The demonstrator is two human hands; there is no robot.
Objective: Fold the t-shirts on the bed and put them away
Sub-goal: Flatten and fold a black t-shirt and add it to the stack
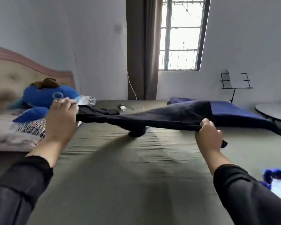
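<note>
Dark fabric is what I see stretched between both hands: a black shirt (152,117) held above the olive sheet of the bed (120,168). My left hand (62,117) grips one end, fingers curled round the cloth near the pillows. My right hand (208,133) pinches the other end, fingers closed on a bunched edge, with a small flap hanging below the wrist. The shirt spans the gap under tension, and a loose fold sags at mid-span until it touches the sheet. I judge this hold serves to pull the garment flat before it is laid down for folding.

A blue garment (230,111) lies on the far right of the bed, just behind the shirt; whether it is already folded I cannot tell. A blue plush toy (47,96) rests against the headboard (15,70), above patterned bedding (28,129). A small white object (122,108) lies on the sheet beyond the shirt. A round bench (274,111) stands at the right edge.
</note>
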